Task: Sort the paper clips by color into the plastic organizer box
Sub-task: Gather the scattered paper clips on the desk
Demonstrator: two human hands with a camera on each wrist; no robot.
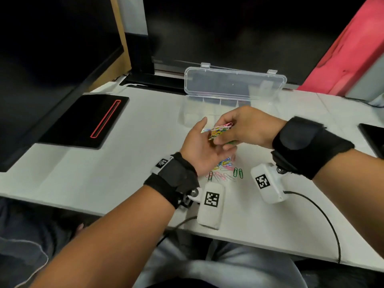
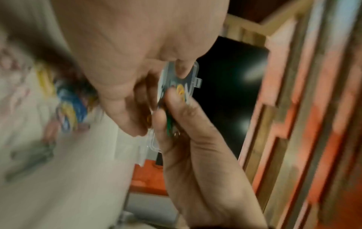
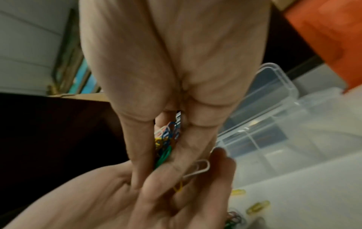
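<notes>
- right hand (image 1: 247,129) pinches a tangled bunch of colored wire paper clips (image 1: 220,129)
- left hand (image 1: 202,146) flat-open underneath, touching it
- clear plastic organizer box (image 1: 234,84) lid-up behind; loose clips (image 1: 225,170) on white table (image 1: 104,173)

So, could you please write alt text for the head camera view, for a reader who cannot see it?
The right hand grips a bunch of mixed-colour paper clips over the open left hand, above a white table. More loose paper clips lie on the table below the hands, and a clear plastic organizer box stands behind with its lid open.
</notes>
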